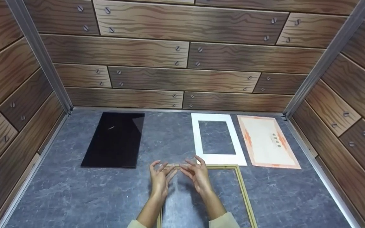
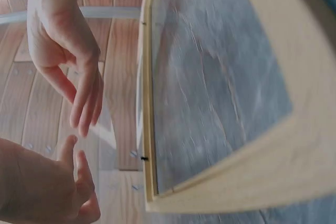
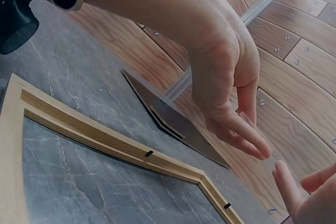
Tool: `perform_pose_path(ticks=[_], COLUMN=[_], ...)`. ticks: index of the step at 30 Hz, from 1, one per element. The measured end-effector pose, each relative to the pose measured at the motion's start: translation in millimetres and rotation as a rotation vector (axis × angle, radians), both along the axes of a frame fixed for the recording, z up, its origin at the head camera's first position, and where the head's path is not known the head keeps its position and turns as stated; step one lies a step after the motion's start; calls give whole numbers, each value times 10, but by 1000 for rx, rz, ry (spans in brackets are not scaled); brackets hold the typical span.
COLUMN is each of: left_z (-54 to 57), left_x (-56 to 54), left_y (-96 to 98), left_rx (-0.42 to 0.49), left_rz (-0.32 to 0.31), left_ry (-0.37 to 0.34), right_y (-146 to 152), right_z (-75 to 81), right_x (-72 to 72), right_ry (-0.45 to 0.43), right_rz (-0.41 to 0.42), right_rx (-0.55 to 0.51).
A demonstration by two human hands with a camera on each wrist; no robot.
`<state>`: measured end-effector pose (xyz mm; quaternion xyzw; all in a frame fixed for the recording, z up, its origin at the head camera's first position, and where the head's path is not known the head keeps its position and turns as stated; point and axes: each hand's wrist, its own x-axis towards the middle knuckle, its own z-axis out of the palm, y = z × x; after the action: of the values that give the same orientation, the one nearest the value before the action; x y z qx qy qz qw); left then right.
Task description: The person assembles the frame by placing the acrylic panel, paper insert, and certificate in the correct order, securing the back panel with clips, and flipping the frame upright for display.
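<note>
Both hands are close together above the far bar of a light wooden picture frame (image 1: pixel 244 190), fingertips almost meeting. Between them I see a faint clear sheet (image 1: pixel 177 185), its edges hard to make out. My left hand (image 1: pixel 159 180) appears to pinch it from the left and my right hand (image 1: pixel 200 177) from the right. In the left wrist view the right hand (image 2: pixel 65 40) is above the left hand (image 2: pixel 68 177). The right wrist view has the left hand (image 3: pixel 226 77) large and the right hand (image 3: pixel 310 200) at the corner. Small black tabs sit on the frame.
A glossy black panel (image 1: pixel 114 142) lies at the back left of the grey marbled table (image 1: pixel 74 196). Behind the frame lies a white mat (image 1: pixel 220 160) with a rectangular opening. Right of it is an orange-bordered paper certificate (image 1: pixel 261 142). Wood-patterned walls enclose three sides.
</note>
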<state>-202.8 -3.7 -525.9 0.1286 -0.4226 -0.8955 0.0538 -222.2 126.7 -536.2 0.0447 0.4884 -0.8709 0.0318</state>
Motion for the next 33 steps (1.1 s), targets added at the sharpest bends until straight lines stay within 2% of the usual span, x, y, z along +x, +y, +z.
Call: perform_pose_path(ticks=[4,9,14,17,22,26,29,33], left_z=[38,42,20,17,38,28,-10,-108], left_x=[86,154,166,136,-34,-269,-461,-640], left_y=[32,24,-60,-168,-422,-685,-907,-1154], left_rx=[17,-26,-87,-93,-153,-299,-415,-488], left_rz=[-30,-128,-247,-277,-241,-218,-253,-376], left_ry=[3,-1,23,16,-59,-137,-168,-170], right_y=[50,143,298,440,718,954,1142,1395], right_z=[-1,-2,6,8,18,38,52,59], right_x=[59,110,162,201,277,347,395,448], right_ry=[28,19,23,18,-20,-39,-37,-1], right_rz=[-8,-22,-25,-13,26,63,107,223], right_rx=[25,34,48,52,47,96,113,103])
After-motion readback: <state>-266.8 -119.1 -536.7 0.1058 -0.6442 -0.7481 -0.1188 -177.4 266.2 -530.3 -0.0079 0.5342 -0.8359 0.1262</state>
